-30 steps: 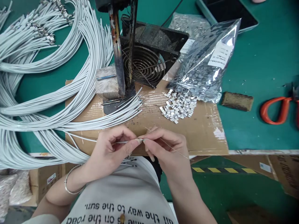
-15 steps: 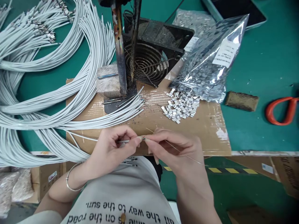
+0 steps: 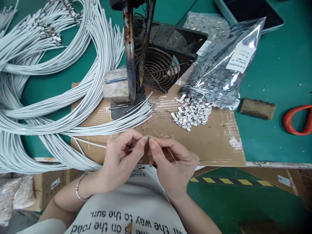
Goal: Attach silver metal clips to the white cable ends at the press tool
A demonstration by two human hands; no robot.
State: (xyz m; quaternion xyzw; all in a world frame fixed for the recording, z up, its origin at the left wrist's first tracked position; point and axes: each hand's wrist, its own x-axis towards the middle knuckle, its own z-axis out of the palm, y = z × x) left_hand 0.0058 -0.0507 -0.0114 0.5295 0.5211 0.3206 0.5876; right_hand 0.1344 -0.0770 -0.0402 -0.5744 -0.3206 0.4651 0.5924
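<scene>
My left hand (image 3: 122,156) is closed round a white cable, whose end reaches its thumb and fingertip. My right hand (image 3: 173,159) is pinched against those fingertips, with a thin solder-like wire (image 3: 179,165) running through its fingers and down past the palm. What sits between the two pairs of fingertips is too small to make out. Just beyond my hands, loose white cables (image 3: 117,125) lie on a cardboard sheet (image 3: 216,139). To the right is a pile of small metal pieces (image 3: 192,112).
A dark metal stand (image 3: 130,52) rises before a black fan (image 3: 158,65). Large bundles of white cable (image 3: 80,100) cover the left. Rightward lie a clear bag of parts (image 3: 219,71), a brown block (image 3: 257,108), a red handle (image 3: 297,120) and a dark-screened device (image 3: 253,13).
My right hand has turned and drawn in nearer to my left, its fingertips now against the left ones. The whole view has shifted slightly.
</scene>
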